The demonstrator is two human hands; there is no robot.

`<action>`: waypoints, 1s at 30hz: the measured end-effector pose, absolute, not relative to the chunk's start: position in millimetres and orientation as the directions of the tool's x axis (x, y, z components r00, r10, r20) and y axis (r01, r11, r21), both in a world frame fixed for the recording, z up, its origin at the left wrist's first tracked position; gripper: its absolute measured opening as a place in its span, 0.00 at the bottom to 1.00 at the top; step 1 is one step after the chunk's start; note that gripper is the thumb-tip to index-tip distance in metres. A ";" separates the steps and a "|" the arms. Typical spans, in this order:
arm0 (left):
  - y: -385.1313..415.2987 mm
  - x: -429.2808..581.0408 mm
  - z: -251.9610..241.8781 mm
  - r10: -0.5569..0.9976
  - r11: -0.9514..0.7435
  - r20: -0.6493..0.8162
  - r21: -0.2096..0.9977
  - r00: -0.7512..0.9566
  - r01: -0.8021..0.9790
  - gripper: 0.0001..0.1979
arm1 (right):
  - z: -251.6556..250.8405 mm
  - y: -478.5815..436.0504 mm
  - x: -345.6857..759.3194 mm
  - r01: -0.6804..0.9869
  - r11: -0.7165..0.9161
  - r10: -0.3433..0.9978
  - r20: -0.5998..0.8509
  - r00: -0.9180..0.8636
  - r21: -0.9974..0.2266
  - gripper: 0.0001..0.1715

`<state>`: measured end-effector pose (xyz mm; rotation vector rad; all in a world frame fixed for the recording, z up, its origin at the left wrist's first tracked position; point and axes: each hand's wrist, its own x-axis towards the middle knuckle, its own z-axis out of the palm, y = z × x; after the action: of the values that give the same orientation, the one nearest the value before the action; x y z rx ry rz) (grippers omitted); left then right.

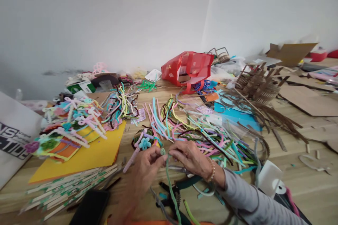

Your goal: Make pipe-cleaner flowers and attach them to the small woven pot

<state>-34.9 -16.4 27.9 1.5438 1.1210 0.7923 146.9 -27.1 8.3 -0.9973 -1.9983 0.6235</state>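
My left hand (148,165) pinches a small coiled loop of green pipe cleaner (170,186) between thumb and fingers. Its long tail hangs down toward the table's front edge. My right hand (188,158), with a beaded bracelet at the wrist, is closed on the same strand just right of the coil; the fingertips nearly meet those of the left. Just behind the left hand lies a pipe-cleaner piece with a blue flower (145,143) and purple stems. Dark-handled pliers or cutters (171,197) lie under the hands, partly hidden.
Loose pipe cleaners (211,137) spread behind and right of my hands. Finished flower pieces (71,123) rest on yellow sheets (105,154) at left. Wrapped sticks (71,186) and a black phone (89,207) lie front left. A red bag (187,68) and small woven baskets (258,82) stand farther back.
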 end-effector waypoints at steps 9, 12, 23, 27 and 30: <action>-17.3 -37.5 4.3 0.961 0.030 -0.083 0.979 0.265 0.200 0.10 | 9.2 -26.8 145.1 0.316 0.245 0.915 0.111 -0.387 -0.917 0.08; -17.7 -37.7 -1.9 0.960 0.028 -0.082 0.979 0.266 0.203 0.10 | 12.9 -26.5 144.8 0.358 0.254 0.919 0.109 -0.380 -0.898 0.06; -22.2 -47.3 -1.9 0.865 0.246 -0.234 0.969 0.444 0.033 0.10 | 11.7 -22.9 147.6 0.243 0.370 0.833 0.204 -0.513 -0.897 0.11; -22.4 -50.7 -11.3 0.789 0.334 -0.260 0.942 0.557 -0.032 0.09 | 3.3 -19.8 150.2 0.186 0.301 0.820 0.153 -0.552 -0.935 0.14; -24.1 -50.1 -18.4 0.760 0.385 -0.278 0.921 0.588 -0.063 0.09 | -0.4 -17.2 152.9 0.135 0.258 0.787 0.127 -0.604 -0.957 0.15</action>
<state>-50.1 -24.1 -18.4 1.0533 0.7902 0.5996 152.9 -17.2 -0.4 -0.8343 -1.9219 1.3728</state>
